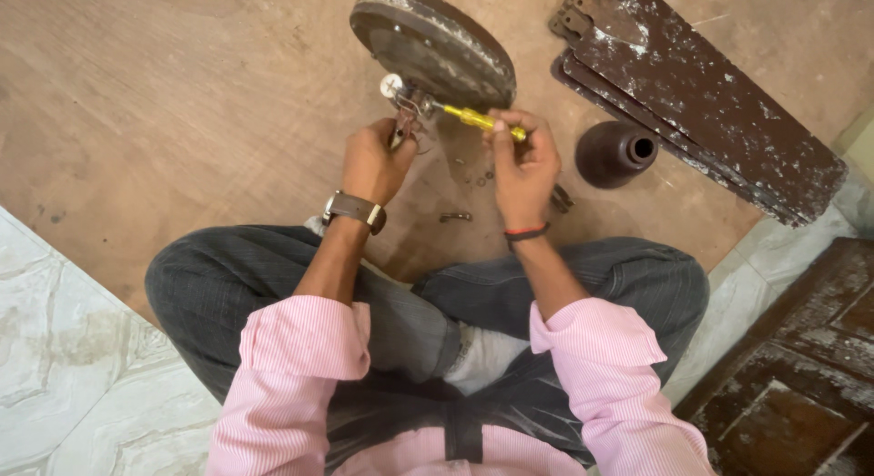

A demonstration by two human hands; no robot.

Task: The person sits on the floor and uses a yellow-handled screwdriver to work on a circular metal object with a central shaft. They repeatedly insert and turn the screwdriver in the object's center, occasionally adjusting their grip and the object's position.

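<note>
My right hand (523, 162) grips a yellow-handled screwdriver (478, 120) whose tip points left at a small metal part with thin wires (405, 98). My left hand (373, 162) pinches that wired part from below, just in front of a round, dusty dark fan motor housing (437, 39) lying tilted on the floor. A watch sits on my left wrist and a red-and-black band on my right. I sit cross-legged in dark trousers and a pink striped shirt.
A stack of dusty brown fan blades (701, 94) lies at the upper right. A dark brown bell-shaped cover (614, 153) stands beside them. Small screws and metal bits (455, 217) lie on the brown sheet. Pale marble floor (73, 367) is at left, a dark carved wooden panel (801, 376) at right.
</note>
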